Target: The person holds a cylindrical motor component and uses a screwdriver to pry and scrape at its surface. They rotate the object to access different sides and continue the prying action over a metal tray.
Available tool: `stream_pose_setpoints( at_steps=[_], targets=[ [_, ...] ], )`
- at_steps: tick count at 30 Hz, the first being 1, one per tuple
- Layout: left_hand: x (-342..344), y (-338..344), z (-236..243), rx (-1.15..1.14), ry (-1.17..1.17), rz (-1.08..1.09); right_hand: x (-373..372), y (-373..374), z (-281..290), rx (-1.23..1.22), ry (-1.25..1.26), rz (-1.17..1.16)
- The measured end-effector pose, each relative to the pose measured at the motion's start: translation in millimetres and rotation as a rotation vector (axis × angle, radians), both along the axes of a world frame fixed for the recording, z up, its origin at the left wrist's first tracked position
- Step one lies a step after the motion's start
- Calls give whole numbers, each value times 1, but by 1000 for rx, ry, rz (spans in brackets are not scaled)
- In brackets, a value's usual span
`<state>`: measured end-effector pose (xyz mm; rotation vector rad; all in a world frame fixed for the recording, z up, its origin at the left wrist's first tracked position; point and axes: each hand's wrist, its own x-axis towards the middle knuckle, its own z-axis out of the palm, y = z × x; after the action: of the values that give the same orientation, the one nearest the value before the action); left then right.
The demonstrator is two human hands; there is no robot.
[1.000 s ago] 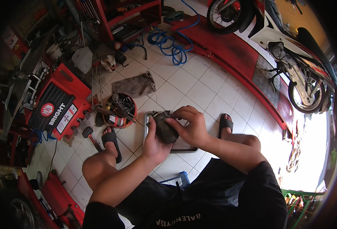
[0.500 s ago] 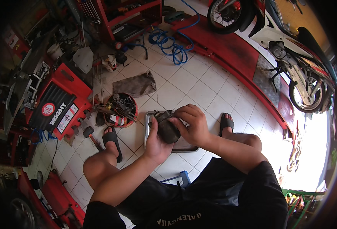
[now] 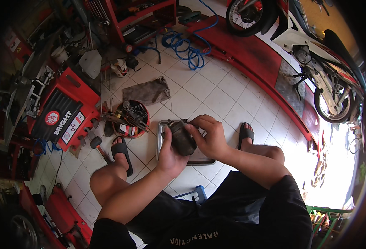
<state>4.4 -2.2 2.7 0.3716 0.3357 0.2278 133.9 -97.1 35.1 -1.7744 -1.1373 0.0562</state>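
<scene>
Over a metal tray (image 3: pixel 211 162) I hold a dark, grimy, rounded metal part (image 3: pixel 185 143). It looks like a piece of an engine, but its exact kind is unclear. My left hand (image 3: pixel 171 157) cups it from the left and below, thumb up along its side. Bent fingers of my right hand (image 3: pixel 210 135) close on its upper right end, with the thumb against it. What lies under those fingertips is hidden. Most of the tray is behind my hands and the part.
A red tub (image 3: pixel 147 120) of tools and parts stands left of the tray, near a dirty rag (image 3: pixel 147 92) and a hammer (image 3: pixel 96 143). Red machine (image 3: pixel 67 112) at left; coiled blue hose (image 3: pixel 195 58) ahead. Right: a red lift (image 3: pixel 249 54) and a motorcycle (image 3: pixel 303 54).
My right hand has shifted slightly downward and its fingers have curled at the part's upper end. My left hand and the part have hardly moved.
</scene>
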Motion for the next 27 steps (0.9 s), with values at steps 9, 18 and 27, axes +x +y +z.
stream_pose_setpoints(
  at_steps=[9,18,27],
  targets=[
    [1,1,8,14,-20,-1,1,-1,7,-26,100,38],
    [0,3,11,31,-52,-34,-1,-2,11,-37,41,34],
    [-1,0,0,-10,-17,8,-1,-3,2,-2,-37,7]
  ],
)
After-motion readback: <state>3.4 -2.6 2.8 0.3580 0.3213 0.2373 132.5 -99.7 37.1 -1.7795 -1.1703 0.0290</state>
